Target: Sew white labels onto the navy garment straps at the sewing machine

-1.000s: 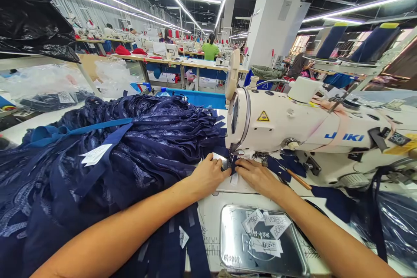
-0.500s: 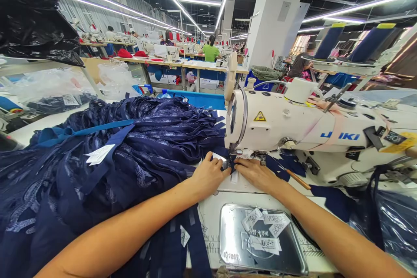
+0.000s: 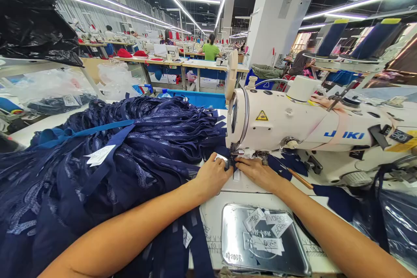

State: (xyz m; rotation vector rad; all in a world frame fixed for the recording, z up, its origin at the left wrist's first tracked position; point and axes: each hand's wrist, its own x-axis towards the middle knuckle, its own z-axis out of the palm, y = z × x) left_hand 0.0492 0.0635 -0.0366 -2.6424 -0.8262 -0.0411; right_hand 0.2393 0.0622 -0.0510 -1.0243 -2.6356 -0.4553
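Observation:
Under the head of the white sewing machine (image 3: 276, 117), a small piece of navy fabric (image 3: 233, 166) lies at the needle, largely covered by my fingers. My left hand (image 3: 213, 177) is closed on its left side, fingers curled beside the presser foot. From the right, my right hand (image 3: 256, 173) grips the same piece, fingertips together by the needle. A white label (image 3: 236, 175) shows just below the fabric, between the hands. A large heap of navy garments with lace trim (image 3: 140, 139) lies left of my left hand.
In front of me a metal tray (image 3: 228, 234) holds loose printed labels (image 3: 269, 243). A wooden-handled tool (image 3: 301, 179) lies right of my right hand. Thread cones (image 3: 332, 39) stand above the machine. A black plastic bag (image 3: 35, 17) hangs upper left. Other people sit farther off.
The whole view has shifted slightly. Both hands stay at the needle in nearly the same pose, with the navy fabric still between them.

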